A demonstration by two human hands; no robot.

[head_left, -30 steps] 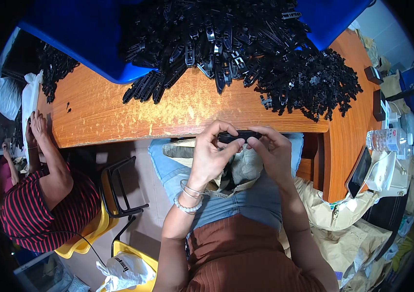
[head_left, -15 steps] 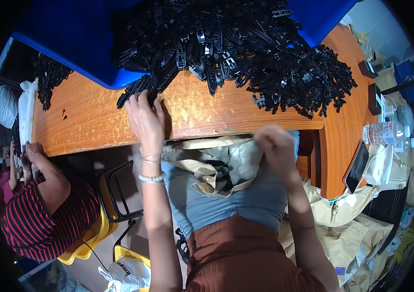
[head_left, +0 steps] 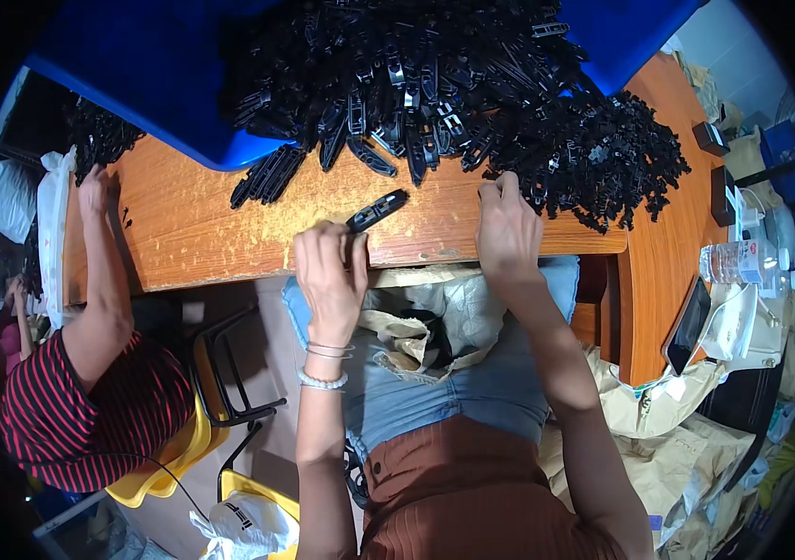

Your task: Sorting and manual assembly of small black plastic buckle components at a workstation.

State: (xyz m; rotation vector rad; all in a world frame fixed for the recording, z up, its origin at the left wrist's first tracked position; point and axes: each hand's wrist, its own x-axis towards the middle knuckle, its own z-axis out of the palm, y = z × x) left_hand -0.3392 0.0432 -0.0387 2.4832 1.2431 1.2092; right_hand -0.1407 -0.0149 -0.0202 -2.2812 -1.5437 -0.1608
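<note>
Wood table (head_left: pixel 201 229), worn top, across upper view. Blue bin (head_left: pixel 136 98) at far side. Lg heap of long clips (head_left: pixel 397 70), black, spilling from bin onto table. Smaller heap of tiny bits (head_left: pixel 612 163), also black, adjoining on R. Open paper bag (head_left: pixel 478 313) below table's near edge. R hand (head_left: pixel 509 233): fingers curled by tiny bits; can't tell if holding any. L hand (head_left: pixel 329 280): pinched narrow on near end of single black clip (head_left: pixel 380 209), just over tabletop.
</note>
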